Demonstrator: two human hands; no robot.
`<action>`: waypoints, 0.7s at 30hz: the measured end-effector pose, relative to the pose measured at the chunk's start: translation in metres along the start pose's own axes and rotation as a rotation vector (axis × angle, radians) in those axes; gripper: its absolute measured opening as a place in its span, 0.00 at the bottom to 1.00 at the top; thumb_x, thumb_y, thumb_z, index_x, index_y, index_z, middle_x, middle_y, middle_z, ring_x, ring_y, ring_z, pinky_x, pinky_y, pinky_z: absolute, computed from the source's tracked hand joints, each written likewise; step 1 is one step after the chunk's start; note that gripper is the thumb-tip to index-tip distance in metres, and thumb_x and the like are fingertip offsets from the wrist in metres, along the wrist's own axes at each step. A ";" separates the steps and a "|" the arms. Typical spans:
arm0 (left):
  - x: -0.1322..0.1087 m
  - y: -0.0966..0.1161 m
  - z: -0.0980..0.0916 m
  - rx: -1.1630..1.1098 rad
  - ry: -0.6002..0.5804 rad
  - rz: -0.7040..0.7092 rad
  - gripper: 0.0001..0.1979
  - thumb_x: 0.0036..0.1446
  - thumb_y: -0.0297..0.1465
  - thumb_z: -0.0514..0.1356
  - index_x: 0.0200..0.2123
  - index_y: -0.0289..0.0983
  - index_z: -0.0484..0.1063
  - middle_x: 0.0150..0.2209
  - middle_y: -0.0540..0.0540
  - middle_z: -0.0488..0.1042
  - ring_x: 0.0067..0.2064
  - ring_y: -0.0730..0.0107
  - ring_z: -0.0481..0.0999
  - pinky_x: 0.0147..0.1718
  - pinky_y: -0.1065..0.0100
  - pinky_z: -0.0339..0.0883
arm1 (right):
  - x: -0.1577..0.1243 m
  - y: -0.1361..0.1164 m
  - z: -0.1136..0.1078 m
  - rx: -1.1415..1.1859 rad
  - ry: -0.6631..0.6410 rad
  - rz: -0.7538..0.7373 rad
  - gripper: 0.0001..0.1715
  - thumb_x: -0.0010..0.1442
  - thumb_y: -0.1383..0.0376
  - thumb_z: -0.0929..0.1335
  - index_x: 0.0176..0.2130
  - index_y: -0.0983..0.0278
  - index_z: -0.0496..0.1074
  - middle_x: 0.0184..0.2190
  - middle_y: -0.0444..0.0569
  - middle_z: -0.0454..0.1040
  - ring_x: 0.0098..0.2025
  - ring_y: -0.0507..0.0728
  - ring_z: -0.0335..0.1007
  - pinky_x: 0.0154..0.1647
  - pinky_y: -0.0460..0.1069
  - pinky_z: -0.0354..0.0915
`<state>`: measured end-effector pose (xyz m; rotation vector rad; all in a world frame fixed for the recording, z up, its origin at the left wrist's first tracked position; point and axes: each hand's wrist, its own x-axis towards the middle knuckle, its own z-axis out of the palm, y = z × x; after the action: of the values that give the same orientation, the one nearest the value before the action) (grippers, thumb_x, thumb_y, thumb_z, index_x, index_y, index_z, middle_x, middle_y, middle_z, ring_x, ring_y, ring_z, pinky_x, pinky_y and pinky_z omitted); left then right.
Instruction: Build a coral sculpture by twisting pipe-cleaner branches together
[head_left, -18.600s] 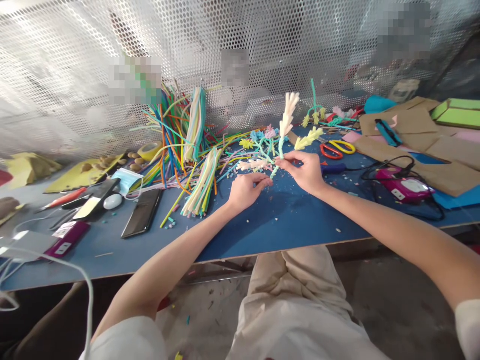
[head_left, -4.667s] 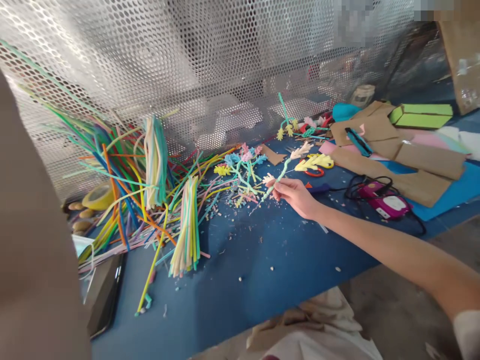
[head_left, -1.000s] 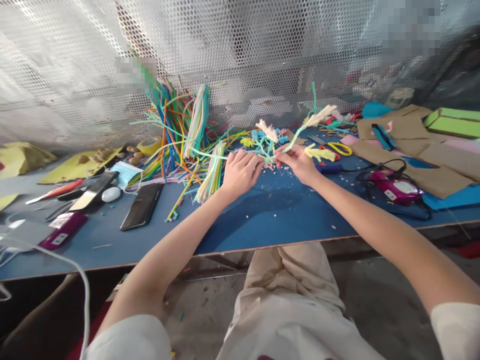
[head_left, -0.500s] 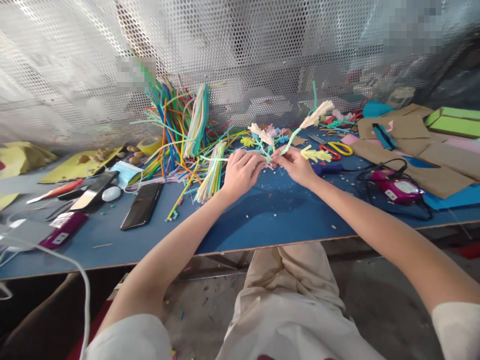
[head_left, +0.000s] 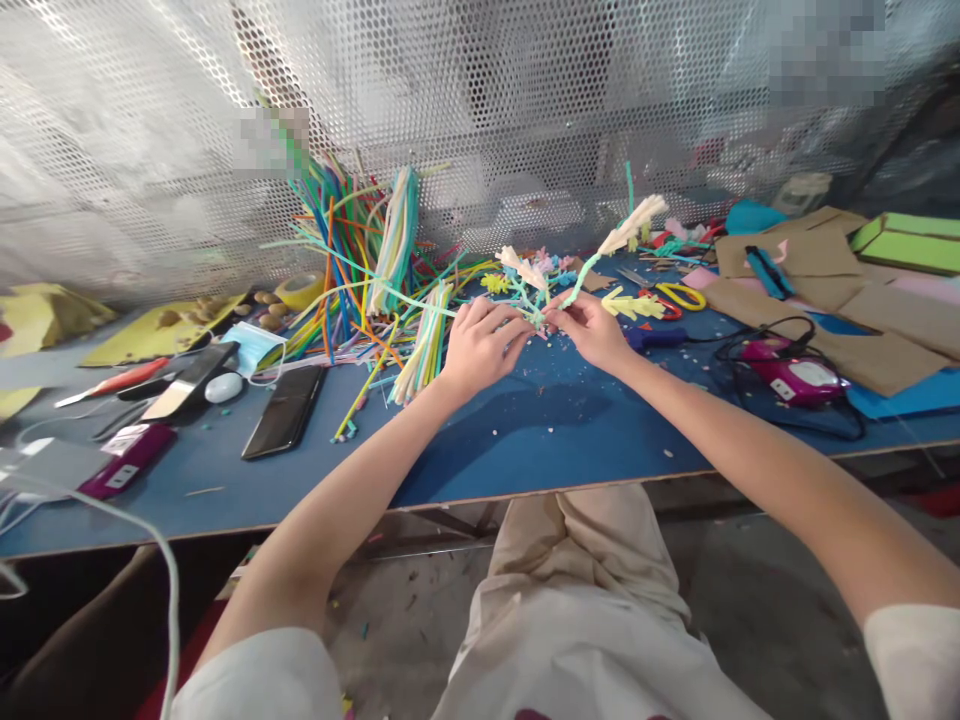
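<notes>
At the left, a white cable (head_left: 166,560) crossed the near edge of the blue table (head_left: 480,455). Past one black phone (head_left: 285,412), a scrap-specked stretch of tabletop ran in front of both hands, while a perforated panel (head_left: 465,100) closed off the back. The left hand (head_left: 487,345), fingers bent and close together, pinched a pale green strand (head_left: 420,307) that trailed leftward. The right hand (head_left: 596,335), just beside it, pinched the green stem (head_left: 581,280), which rose tilted to the right above the table.

About five seconds earlier, only the right hand was seen at the stem; now both hands met there, barely shifted over the last half second.

Counted left to right: one white mouse (head_left: 223,388), two tied bundles (head_left: 394,240), two cream sprigs (head_left: 632,225) and one yellow sprig (head_left: 628,307) just beyond the right hand, its attachment unclear.
</notes>
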<state>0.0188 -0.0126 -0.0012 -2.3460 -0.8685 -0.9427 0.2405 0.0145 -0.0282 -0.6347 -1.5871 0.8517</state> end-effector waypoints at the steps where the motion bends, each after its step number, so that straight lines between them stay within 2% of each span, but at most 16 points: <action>1: 0.000 0.000 0.000 0.001 -0.007 -0.005 0.09 0.71 0.36 0.60 0.44 0.43 0.82 0.45 0.45 0.83 0.47 0.57 0.73 0.46 0.55 0.62 | 0.000 0.000 0.000 -0.005 0.003 0.008 0.26 0.59 0.40 0.75 0.37 0.58 0.77 0.32 0.45 0.78 0.33 0.56 0.75 0.38 0.54 0.74; 6: 0.000 -0.001 0.000 0.003 -0.018 -0.030 0.10 0.72 0.37 0.59 0.43 0.43 0.81 0.44 0.45 0.83 0.47 0.57 0.73 0.46 0.55 0.62 | -0.001 -0.003 -0.001 -0.032 -0.001 0.025 0.26 0.57 0.39 0.76 0.38 0.57 0.77 0.32 0.45 0.78 0.33 0.57 0.75 0.37 0.54 0.74; 13: 0.002 0.001 -0.003 -0.038 -0.093 -0.020 0.13 0.74 0.38 0.57 0.46 0.44 0.81 0.42 0.45 0.84 0.46 0.56 0.73 0.47 0.54 0.62 | -0.003 -0.003 0.000 -0.077 0.011 0.045 0.26 0.57 0.39 0.76 0.38 0.57 0.80 0.32 0.46 0.79 0.34 0.58 0.76 0.39 0.55 0.75; 18: 0.002 0.002 -0.002 -0.044 -0.077 -0.064 0.13 0.74 0.39 0.56 0.45 0.44 0.81 0.39 0.46 0.85 0.46 0.57 0.74 0.48 0.55 0.62 | -0.004 -0.001 -0.002 -0.062 -0.025 0.074 0.25 0.57 0.40 0.77 0.38 0.57 0.80 0.34 0.47 0.81 0.36 0.59 0.78 0.43 0.56 0.77; 21: 0.002 -0.001 -0.001 -0.039 -0.062 -0.078 0.14 0.74 0.40 0.57 0.49 0.43 0.81 0.41 0.45 0.85 0.46 0.56 0.74 0.47 0.55 0.62 | -0.005 -0.002 -0.002 -0.045 -0.031 0.082 0.24 0.58 0.41 0.76 0.39 0.57 0.80 0.36 0.47 0.81 0.38 0.59 0.78 0.45 0.56 0.76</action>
<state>0.0188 -0.0124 0.0012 -2.4013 -0.9803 -0.9306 0.2431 0.0100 -0.0296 -0.7261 -1.6215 0.8922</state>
